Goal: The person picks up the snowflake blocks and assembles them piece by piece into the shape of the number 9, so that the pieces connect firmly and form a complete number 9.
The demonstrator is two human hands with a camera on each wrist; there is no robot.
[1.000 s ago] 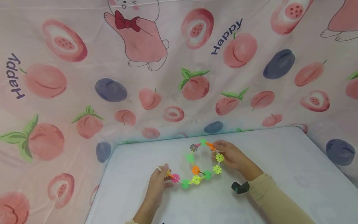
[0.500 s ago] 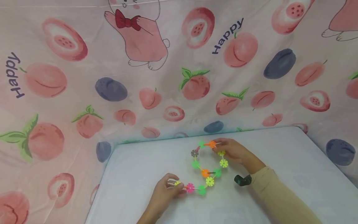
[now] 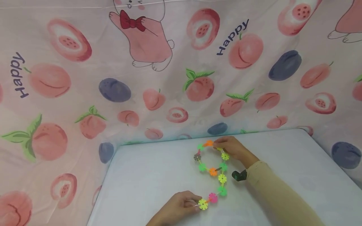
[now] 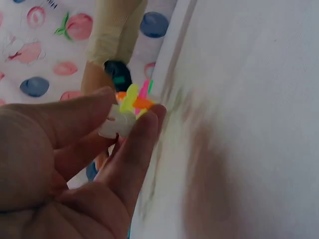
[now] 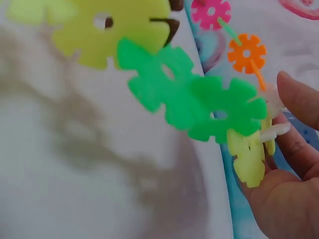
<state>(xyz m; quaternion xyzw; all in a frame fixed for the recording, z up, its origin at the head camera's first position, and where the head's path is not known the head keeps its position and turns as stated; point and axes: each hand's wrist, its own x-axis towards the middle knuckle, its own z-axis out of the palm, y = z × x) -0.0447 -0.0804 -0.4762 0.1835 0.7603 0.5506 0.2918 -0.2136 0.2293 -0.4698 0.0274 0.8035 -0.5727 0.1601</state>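
A chain of notched plastic snowflake discs hangs between my hands, slotted edge to edge in yellow, green, orange, pink, grey and white. Its upper part curves into a ring, with a grey disc (image 3: 197, 157) on the left side. From the ring a tail bends toward the front, through a yellow disc (image 3: 222, 178) and a pink disc (image 3: 213, 197). My left hand (image 3: 181, 204) pinches a white disc (image 4: 119, 122) at the tail's end between thumb and fingers. At the ring's upper right, my right hand (image 3: 234, 149) holds a white disc (image 5: 271, 99) beside an orange disc (image 5: 246, 53).
Under the hands lies a white-covered table (image 3: 141, 175). A fruit-printed cloth (image 3: 169, 81) rises behind its back edge. A small black device (image 3: 239, 175) sits at the right wrist, by the beige sleeve (image 3: 271, 185).
My left hand has moved right and toward the front, swinging the tail from the left to below the ring. The right hand has shifted slightly, still holding the ring.
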